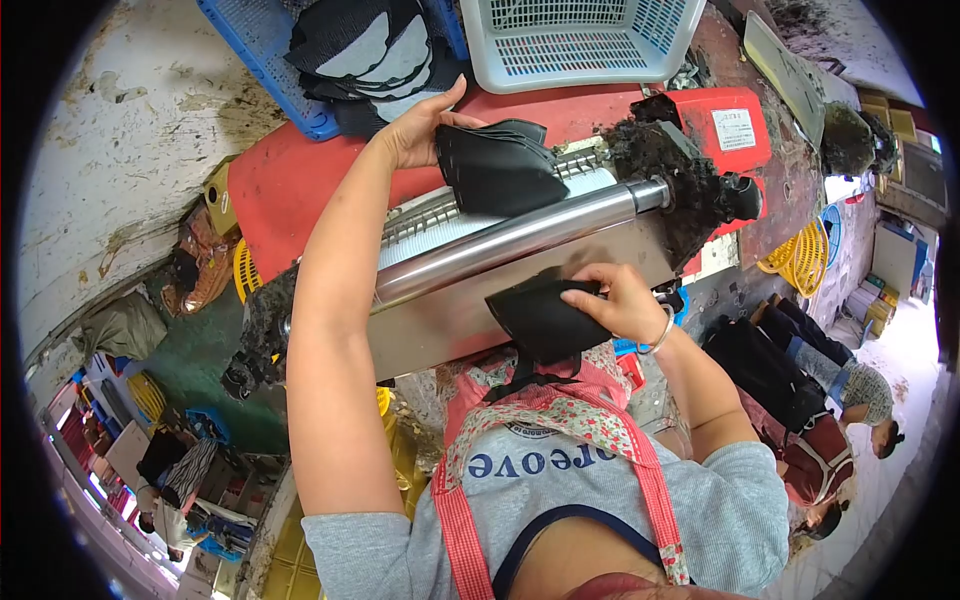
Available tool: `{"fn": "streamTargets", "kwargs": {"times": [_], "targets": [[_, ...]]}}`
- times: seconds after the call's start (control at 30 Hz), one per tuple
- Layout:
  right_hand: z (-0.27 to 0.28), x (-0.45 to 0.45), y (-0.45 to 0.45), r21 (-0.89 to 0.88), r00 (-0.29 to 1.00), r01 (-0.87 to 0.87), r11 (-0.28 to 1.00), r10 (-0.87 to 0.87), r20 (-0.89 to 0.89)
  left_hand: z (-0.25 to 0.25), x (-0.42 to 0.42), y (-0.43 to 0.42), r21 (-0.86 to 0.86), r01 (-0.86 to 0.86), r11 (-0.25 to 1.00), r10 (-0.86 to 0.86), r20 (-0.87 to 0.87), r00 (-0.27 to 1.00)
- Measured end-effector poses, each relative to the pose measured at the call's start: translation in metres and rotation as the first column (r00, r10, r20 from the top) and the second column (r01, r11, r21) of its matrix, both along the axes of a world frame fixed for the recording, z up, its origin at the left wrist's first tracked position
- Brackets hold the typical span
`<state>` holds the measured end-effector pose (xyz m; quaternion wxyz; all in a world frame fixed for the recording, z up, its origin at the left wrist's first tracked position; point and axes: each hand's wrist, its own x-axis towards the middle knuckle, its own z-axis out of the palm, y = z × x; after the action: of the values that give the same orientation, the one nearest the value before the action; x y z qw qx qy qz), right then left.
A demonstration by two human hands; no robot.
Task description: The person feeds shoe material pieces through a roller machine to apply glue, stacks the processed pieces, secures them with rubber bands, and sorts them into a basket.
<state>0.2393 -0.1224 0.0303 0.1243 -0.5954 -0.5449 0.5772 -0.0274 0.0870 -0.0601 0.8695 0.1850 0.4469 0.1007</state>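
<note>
My left hand (422, 132) is closed on the edge of a stack of black, leather-like cut pieces (500, 168), its thumb sticking up. This stack is over the slotted feed bed just behind a shiny metal roller (530, 232). In front of the roller, my right hand (622, 305) pinches one or more black pieces (548, 318) between thumb and fingers, above the machine's front metal plate (430, 335). How many layers the right hand holds cannot be told.
Behind the machine, a blue basket (245, 65) holds black pieces with grey backs (385, 60), beside a pale plastic basket (590, 75). Dark, crusted residue covers the roller's right mount (665, 160), near a red housing (735, 135). Other people (865, 395) are farther off on both sides.
</note>
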Motion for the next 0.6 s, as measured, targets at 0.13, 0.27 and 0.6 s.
{"fn": "streamTargets", "kwargs": {"times": [0.13, 0.27, 0.6], "targets": [[-0.002, -0.011, 0.006, -0.007, 0.976, 0.148, 0.989, -0.145, 0.160, -0.005, 0.002, 0.001, -0.006, 0.021, 1.000, -0.021, 0.047, 0.999], [0.000, 0.002, -0.002, 0.022, 0.997, -0.074, 0.997, 0.074, 0.021, -0.004, 0.000, 0.000, -0.006, 0.017, 1.000, -0.017, 0.049, 0.999], [0.001, -0.016, -0.038, -0.092, 0.791, 0.495, 0.864, -0.492, -0.362, -0.006, -0.004, -0.001, -0.022, 0.000, 1.000, 0.003, 0.110, 0.994]]}}
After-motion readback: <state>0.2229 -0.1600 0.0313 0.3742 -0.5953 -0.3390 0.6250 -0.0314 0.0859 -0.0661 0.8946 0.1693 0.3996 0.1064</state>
